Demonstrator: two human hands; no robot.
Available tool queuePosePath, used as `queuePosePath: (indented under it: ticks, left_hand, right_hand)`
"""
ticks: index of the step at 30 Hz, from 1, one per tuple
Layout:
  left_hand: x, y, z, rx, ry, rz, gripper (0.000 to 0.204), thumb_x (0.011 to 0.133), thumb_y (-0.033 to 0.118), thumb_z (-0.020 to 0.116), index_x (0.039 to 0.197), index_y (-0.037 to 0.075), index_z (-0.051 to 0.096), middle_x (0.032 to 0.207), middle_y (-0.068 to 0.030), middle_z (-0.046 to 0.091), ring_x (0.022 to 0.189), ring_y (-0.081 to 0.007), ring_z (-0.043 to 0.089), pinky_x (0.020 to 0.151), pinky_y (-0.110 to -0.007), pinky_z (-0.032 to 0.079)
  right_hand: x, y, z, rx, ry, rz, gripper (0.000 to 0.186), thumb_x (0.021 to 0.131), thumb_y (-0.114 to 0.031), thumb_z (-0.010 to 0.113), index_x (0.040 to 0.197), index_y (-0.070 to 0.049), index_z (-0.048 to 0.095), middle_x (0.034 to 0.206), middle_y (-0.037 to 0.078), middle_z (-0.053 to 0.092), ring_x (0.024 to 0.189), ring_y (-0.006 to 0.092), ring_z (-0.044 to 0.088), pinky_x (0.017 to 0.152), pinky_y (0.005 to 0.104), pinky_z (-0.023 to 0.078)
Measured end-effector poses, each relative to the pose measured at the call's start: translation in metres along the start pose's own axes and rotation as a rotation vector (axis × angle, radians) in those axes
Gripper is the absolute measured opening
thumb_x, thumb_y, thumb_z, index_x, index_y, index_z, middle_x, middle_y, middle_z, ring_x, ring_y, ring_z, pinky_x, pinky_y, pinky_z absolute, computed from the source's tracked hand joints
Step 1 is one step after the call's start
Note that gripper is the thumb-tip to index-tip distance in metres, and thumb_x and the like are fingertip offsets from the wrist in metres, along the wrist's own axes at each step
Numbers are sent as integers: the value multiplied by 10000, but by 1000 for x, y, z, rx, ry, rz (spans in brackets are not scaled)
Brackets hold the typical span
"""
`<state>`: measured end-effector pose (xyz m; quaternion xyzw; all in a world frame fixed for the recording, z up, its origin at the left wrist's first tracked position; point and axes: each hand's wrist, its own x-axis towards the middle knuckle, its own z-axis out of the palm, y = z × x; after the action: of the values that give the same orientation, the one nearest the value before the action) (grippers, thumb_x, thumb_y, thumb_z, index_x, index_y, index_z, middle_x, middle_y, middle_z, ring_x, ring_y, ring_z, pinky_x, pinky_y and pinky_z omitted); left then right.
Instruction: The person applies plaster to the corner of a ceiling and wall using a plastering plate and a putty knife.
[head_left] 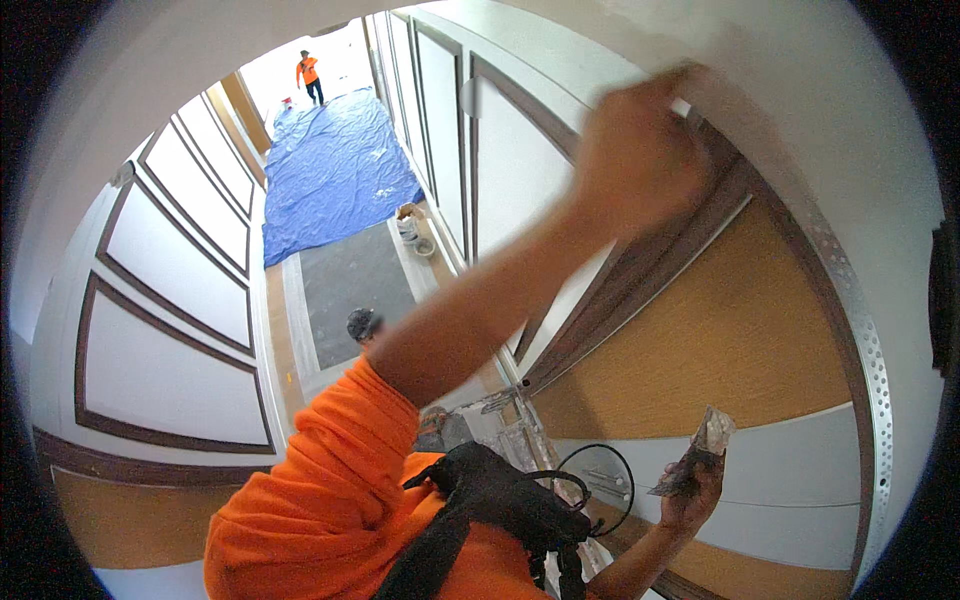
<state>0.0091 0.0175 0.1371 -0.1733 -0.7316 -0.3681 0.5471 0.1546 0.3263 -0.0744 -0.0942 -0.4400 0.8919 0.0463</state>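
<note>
My left hand [640, 150] is raised to the upper right, close to the pale plaster surface overhead, beside a damp-looking brownish patch [745, 105]. Its fingers are curled and blurred. A small pale bit shows at its edge, but what it grips cannot be made out. Lower right, my right hand [695, 500] is closed around a flat, plaster-smeared putty knife [712, 432] with grey and whitish residue. An orange sleeve [320, 470] covers my left upper arm. Black straps and a pouch-like pack [490, 495] hang across my chest, with a looped black cable [632, 480].
Far below, a blue tarp [335, 160] covers the corridor floor, with a bucket [408, 225] beside it. A person in orange [308, 75] stands at the far end; another's dark cap [362, 323] shows below. Perforated metal trim [876, 400] edges the wood-panelled opening.
</note>
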Motion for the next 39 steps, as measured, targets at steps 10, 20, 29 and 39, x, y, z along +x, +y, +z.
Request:
queuePosePath:
  ticks: [10,20,29,39]
  left_hand:
    - [-128,101,9,-806,-6,-299,252,654,-16,519,890,35,587,730,-204,569,666,-351,576,577,-405,469]
    - [-276,23,-29,-1227,351,-1158,309,771,6,454,1043,55,591,856,0,610,750,-78,524,611,-259,434]
    - [-332,-22,-48,-995,412,-1612,235,661,22,545,890,24,598,775,-63,614,658,-164,587,599,-298,480]
    - [-374,-39,-88,-1242,745,-1931,58,703,100,558,712,43,563,632,-39,550,543,-159,534,521,-317,477]
  right_hand:
    - [33,-50,-82,107,-166,210,368,872,-104,418,1215,28,404,1104,205,534,861,298,567,675,434,507]
    - [46,-15,-39,-2,-505,362,425,895,-98,368,1304,3,308,1228,182,468,798,289,560,640,397,483]
    - [75,37,-5,-127,-490,408,382,850,-41,454,1228,-19,404,1176,166,499,764,288,573,636,384,508]
    - [48,129,88,-587,-543,484,658,642,-6,649,1242,-20,380,1086,109,526,960,245,536,808,359,480]
